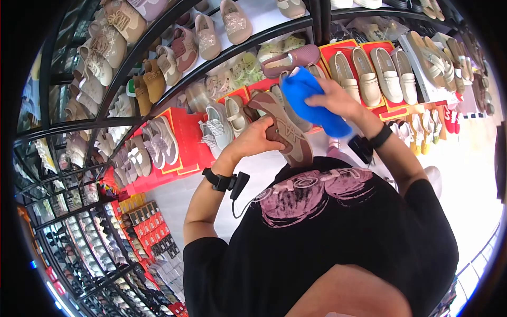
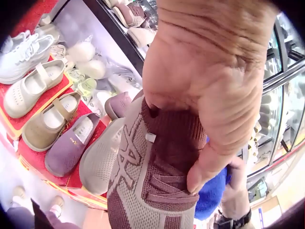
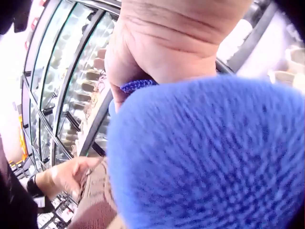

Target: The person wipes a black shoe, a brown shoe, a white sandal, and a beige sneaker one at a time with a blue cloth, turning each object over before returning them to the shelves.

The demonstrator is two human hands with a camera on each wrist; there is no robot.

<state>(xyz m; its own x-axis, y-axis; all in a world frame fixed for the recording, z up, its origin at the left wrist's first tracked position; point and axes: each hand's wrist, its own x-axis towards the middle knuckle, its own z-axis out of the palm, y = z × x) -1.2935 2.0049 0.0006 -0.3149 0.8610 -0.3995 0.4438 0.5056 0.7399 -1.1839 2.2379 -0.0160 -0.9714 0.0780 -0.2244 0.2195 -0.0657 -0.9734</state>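
My left hand point(image 1: 257, 138) grips a maroon and beige sneaker point(image 1: 290, 136) by its collar. In the left wrist view the thumb lies over the sneaker's maroon laces point(image 2: 167, 185), with the other fingers hidden inside or behind the shoe. My right hand point(image 1: 336, 98) holds a bright blue fuzzy cloth point(image 1: 303, 95), the thumb pressed over it. The cloth point(image 3: 205, 152) fills much of the right wrist view and hides most of the fingers. It hangs just to the right of the sneaker, which is tilted with its toe towards my body.
Ahead, a display holds rows of shoes on red boxes point(image 1: 198, 140), with cream loafers point(image 1: 388, 74) at right. A black-framed shelf point(image 1: 185, 68) of shoes runs along the upper left. More racks point(image 1: 90, 248) stand lower left. Pale floor point(image 1: 470, 174) shows at right.
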